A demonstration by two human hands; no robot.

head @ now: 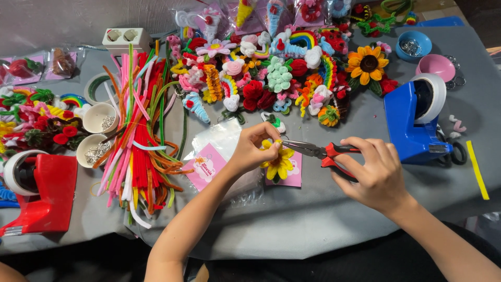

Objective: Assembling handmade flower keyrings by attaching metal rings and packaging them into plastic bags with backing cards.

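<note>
Grey table (313, 219), two tape dispensers (412, 117)

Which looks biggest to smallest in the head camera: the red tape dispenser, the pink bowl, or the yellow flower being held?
1. Red plastic tape dispenser, though it sits nearer the camera, so that is unsure.
2. Yellow fuzzy pipe-cleaner flower and round pink plastic bowl look about alike, so no ranking.

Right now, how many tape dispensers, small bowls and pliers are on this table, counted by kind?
Tape dispensers: 2, a red one and a blue one
Small bowls: 4, two white, one blue, one pink
Pliers: 1, red-handled, in the right hand
Total: 7
</note>
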